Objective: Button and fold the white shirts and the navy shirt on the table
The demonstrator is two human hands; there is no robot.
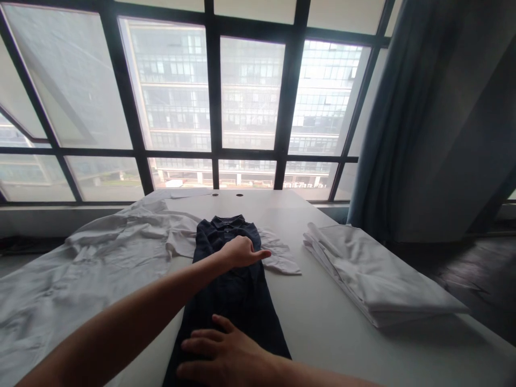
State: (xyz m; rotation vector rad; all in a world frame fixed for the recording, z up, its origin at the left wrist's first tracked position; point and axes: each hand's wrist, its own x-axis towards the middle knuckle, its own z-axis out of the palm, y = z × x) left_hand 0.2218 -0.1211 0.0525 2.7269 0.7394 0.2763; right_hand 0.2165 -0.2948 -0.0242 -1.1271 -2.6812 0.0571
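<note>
A dark navy garment with a collar and a buttoned front (231, 290) lies lengthwise on the table, folded narrow, its collar at the far end. Over its upper part, below the collar, is my left hand (241, 251), thumb stretched out to the right; its other fingers are mostly hidden behind the hand. Nearer to me, my right hand (226, 352) rests palm down with spread fingers on the lower part of the same garment. White cloth (278, 252) sticks out from beside the garment's right edge.
Rumpled white fabric (100, 263) spreads over the left side of the white table (322, 333). To the right lies a folded white cloth stack (379, 269). Behind the table are large windows (250, 97), and a grey-blue curtain (395, 123) hangs on the right.
</note>
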